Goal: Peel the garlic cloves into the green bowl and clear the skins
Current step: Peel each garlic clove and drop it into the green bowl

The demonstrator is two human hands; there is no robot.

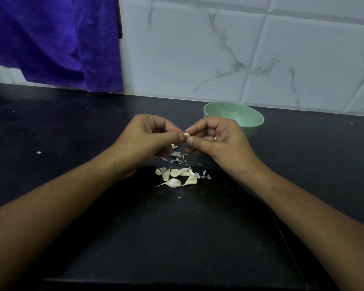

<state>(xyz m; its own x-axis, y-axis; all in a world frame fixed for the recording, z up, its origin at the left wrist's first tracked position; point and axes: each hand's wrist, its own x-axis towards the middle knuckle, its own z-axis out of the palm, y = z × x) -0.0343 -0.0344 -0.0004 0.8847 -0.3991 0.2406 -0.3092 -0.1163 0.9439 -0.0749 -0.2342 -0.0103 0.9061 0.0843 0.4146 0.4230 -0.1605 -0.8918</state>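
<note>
Garlic cloves [177,177] lie heaped on the black counter [72,133], below your hands. The green bowl [247,120] stands just behind your right hand [216,141]. That hand and your left hand [147,137] pinch one clove [187,135] between curled fingertips, above loose skins [177,157].

No words, nos. or signs to read (none on the green bowl [240,117], wall tiles [198,49], purple cloth [51,38], etc.).
</note>
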